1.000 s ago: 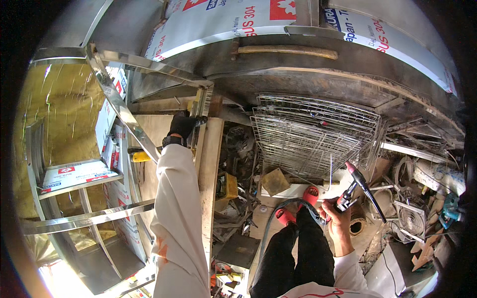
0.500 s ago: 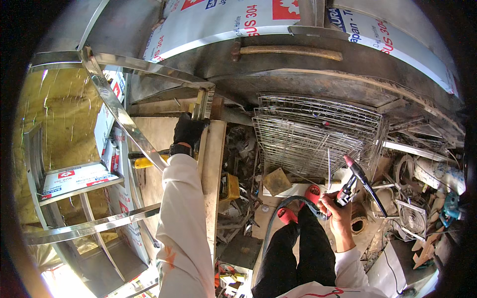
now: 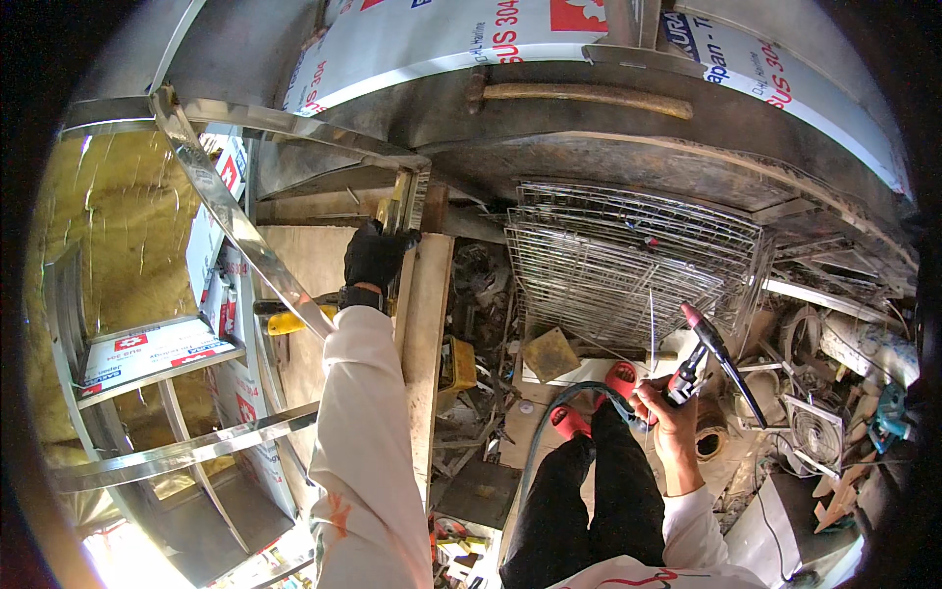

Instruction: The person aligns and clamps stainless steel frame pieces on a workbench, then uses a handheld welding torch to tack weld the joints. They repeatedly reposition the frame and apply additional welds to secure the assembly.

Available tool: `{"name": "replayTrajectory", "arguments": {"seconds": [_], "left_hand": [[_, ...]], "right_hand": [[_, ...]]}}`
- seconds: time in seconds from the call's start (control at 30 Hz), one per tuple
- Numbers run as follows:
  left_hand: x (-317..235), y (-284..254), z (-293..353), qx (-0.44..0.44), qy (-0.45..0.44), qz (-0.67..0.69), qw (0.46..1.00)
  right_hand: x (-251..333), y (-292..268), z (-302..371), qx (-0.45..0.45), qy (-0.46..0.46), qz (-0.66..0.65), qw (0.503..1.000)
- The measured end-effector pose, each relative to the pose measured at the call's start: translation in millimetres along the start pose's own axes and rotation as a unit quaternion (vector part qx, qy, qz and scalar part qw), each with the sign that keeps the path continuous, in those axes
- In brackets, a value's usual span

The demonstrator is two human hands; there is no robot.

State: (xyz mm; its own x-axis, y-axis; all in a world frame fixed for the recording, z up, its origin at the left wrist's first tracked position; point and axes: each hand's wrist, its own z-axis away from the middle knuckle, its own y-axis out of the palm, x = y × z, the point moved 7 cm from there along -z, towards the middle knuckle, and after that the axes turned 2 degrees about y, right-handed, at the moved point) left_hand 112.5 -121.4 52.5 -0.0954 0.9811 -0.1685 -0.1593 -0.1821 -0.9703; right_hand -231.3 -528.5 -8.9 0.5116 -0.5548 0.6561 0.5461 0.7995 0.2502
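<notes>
A bare right hand (image 3: 672,422) wraps its grip around a pink-tipped black torch (image 3: 722,355) and thin silver rod (image 3: 654,334) above a cluttered floor (image 3: 512,444); a black-gloved left hand (image 3: 375,257), grip indiscernible, meets a shiny metal bar (image 3: 402,199).

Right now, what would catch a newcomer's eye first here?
The stacked wire racks right of centre, with bright red shoes below them in the picture. Then the bare right hand holding a pink-tipped torch at lower right, and the black-gloved left hand by the metal bar left of centre.
</notes>
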Motion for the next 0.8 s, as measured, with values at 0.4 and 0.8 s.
{"name": "replayTrajectory", "arguments": {"seconds": [0.4,0.8], "left_hand": [[56,37,-6,-0.075,0.016,0.307,0.949],[50,35,-4,-0.137,0.000,0.185,0.973]], "right_hand": [[-9,4,-11,0.015,0.011,0.026,1.000],[1,45,-26,0.054,0.014,0.026,0.998]]}}
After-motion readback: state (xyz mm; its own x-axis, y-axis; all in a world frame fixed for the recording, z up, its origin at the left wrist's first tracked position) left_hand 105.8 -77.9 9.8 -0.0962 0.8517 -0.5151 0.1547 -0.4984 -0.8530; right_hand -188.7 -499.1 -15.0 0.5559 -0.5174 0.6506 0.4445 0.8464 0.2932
